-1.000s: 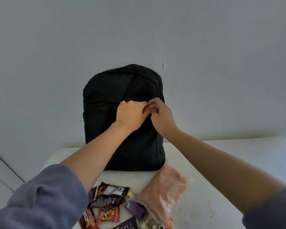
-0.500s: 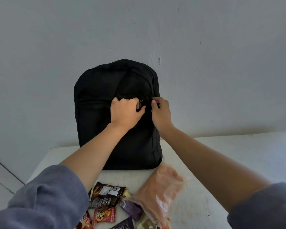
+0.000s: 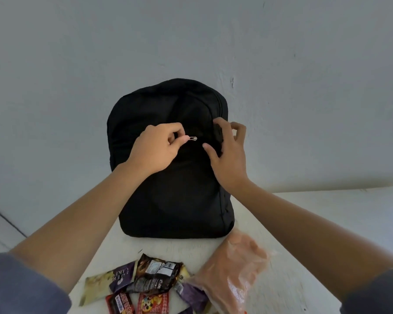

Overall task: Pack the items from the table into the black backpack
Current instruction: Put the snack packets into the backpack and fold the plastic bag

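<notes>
Left hand: had parted from the right hand — pinched the zipper pull.
Right hand: gripped the edge of the backpack.
Backpack: contents unseen.

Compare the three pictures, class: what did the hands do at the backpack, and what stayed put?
The left hand pinches the zipper pull and has drawn it leftward from the right hand, which grips the right edge of the black backpack. It stays upright; the snack packets stay on the table.
</notes>
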